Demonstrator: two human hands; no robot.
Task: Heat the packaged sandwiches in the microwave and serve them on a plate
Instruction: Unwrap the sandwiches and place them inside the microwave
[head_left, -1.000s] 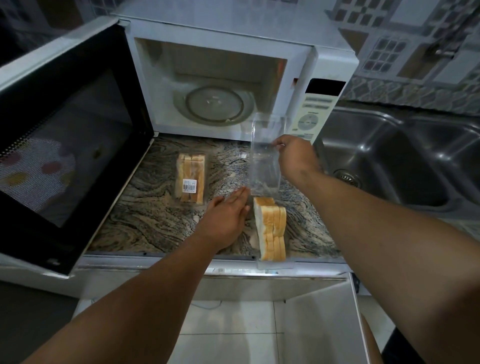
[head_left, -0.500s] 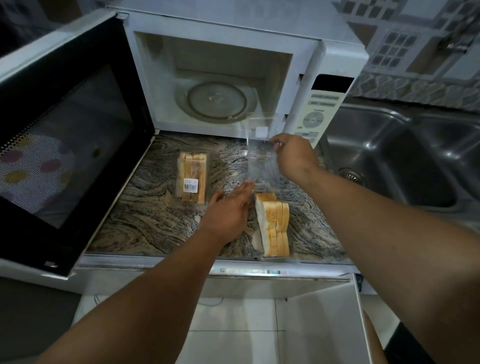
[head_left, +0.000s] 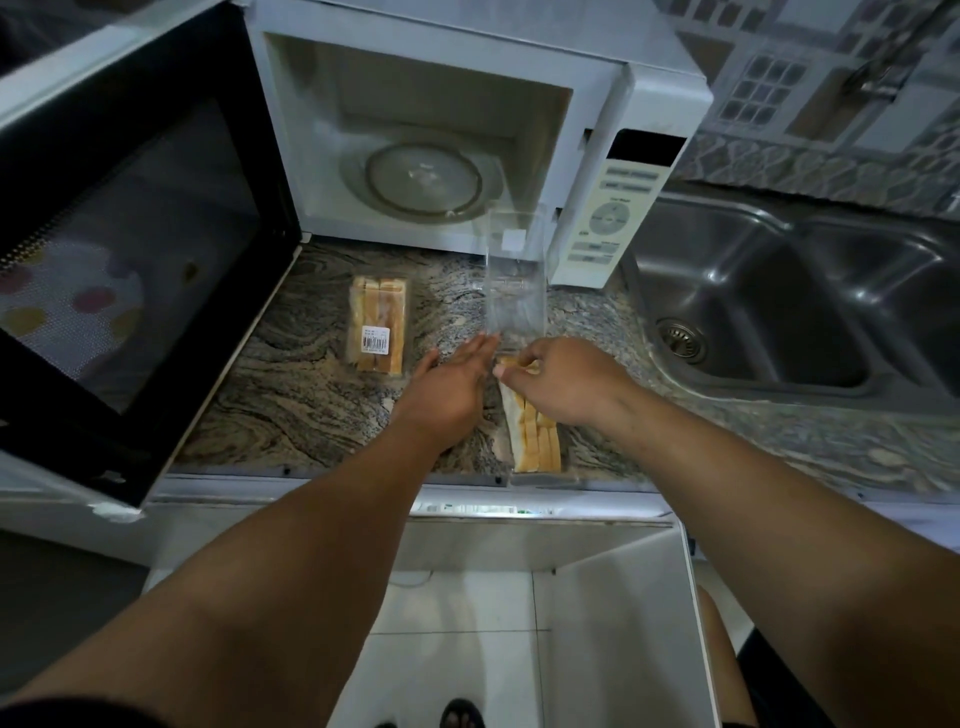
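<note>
Presently: microwave (head_left: 447, 130), door swung open, turntable bare, ready for loading. Opened sandwich (head_left: 535, 436), near counter edge; clear lid (head_left: 514, 280) hinged upright. Right hand (head_left: 561, 384) pinches its far end, likely to lift; left hand (head_left: 447, 389) flat, fingers straight, steadying beside. Sealed sandwich (head_left: 378, 332) waits left.

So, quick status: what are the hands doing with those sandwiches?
Left hand flat beside opened sandwich; right hand pinching its top. Clear lid flipped up. Second pack sealed. Microwave open, unobstructed.
</note>
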